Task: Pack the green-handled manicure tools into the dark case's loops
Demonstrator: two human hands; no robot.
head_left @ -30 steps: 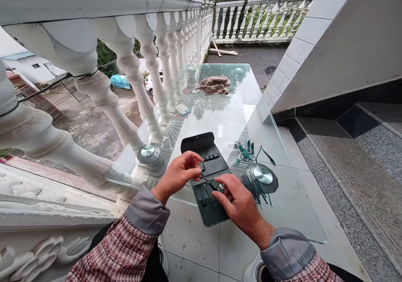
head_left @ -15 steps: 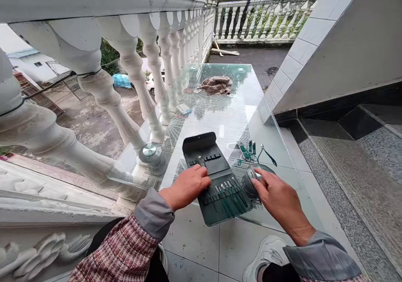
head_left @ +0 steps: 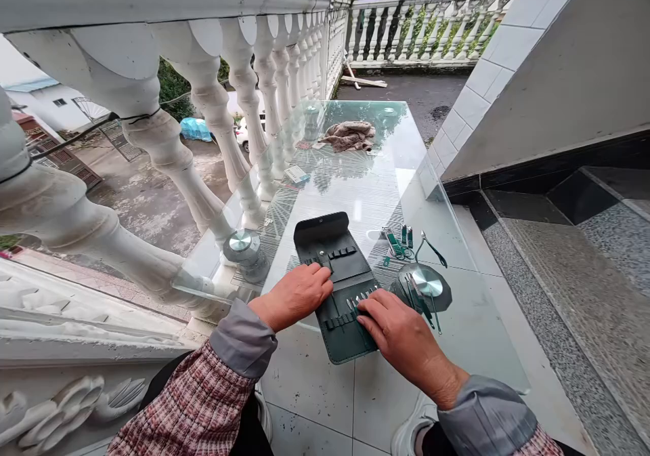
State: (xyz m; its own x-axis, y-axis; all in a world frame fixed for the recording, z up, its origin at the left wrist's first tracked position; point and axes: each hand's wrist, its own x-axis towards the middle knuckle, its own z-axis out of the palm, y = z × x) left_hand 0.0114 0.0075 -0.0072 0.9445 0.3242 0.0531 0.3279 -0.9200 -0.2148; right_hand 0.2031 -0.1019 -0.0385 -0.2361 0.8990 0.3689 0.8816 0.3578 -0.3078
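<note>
A dark green manicure case (head_left: 350,349) lies unfolded on the glass table, its elastic loops showing in both halves. My left hand (head_left: 299,295) grips the case by its left side near the fold. Over the lower half, my right hand (head_left: 401,326) has thumb and fingers closed around the slim metal-tipped manicure tools (head_left: 351,303) in the loops; its fingers partly cover them. To the right, several loose manicure tools (head_left: 420,299) lie on the glass. Behind them are nail clippers (head_left: 392,242) and a cuticle nipper (head_left: 432,247) with green handles.
The glass table (head_left: 350,192) stands on round metal-capped supports. A crumpled brown cloth (head_left: 349,136) and a small card packet (head_left: 296,175) rest further back. White balusters (head_left: 203,124) run along the left; stone steps (head_left: 573,259) rise on the right.
My right hand has moved left from the loose tools on the glass to the tools in the case. My left hand stays on the case.
</note>
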